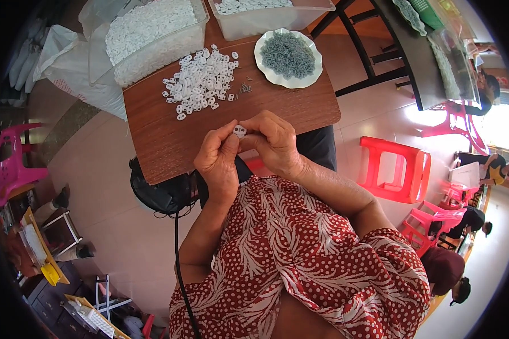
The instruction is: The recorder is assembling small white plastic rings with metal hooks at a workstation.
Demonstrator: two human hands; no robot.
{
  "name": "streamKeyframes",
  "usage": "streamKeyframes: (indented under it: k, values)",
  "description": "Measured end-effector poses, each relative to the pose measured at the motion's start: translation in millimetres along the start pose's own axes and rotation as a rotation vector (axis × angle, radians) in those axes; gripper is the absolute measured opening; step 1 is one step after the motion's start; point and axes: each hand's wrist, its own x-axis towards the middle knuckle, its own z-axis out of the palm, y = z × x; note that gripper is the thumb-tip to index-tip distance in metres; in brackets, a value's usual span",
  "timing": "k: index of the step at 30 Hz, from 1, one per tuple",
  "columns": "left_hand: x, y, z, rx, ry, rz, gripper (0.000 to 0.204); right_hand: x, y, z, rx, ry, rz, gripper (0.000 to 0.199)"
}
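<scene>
Between the fingertips of both hands, just over the near part of the table, is a small white plastic piece (239, 131) with dark holes. My left hand (218, 155) pinches its left side. From the right, my right hand (274, 141) grips it with thumb and fingers. Beyond them a loose pile of similar white pieces (201, 82) lies on the brown table (169, 148). A few small grey metal pins or screws (245, 88) are beside that pile. At the table's far right a white scalloped plate (261, 63) is heaped with many grey ones (288, 53).
Clear plastic bins (192, 39) filled with white pieces stand at the far edge. A white sack (76, 70) leans at the left, above a black bag (158, 186). A red stool (393, 169) is on the floor to the right, near a dark table (413, 62). Several people sit farther right.
</scene>
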Motion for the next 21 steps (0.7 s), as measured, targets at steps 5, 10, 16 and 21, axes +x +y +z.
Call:
streamKeyframes:
  k: [5, 10, 16, 21]
  values:
    - [5, 4, -7, -0.063, -0.054, -0.170, 0.018, -3, 0, 7, 0.287, 0.018, 0.236, 0.024]
    - [5, 2, -6, 0.042, -0.075, -0.037, 0.017, -2, 0, 3, 0.210, 0.010, 0.169, 0.026]
    - [2, -4, -5, 0.030, -0.050, 0.021, 0.016, -2, 1, 3, 0.089, 0.023, 0.046, 0.028]
    - [0, 5, -2, -0.043, -0.011, -0.007, 0.018, 1, -6, 4, 0.136, 0.006, 0.095, 0.029]
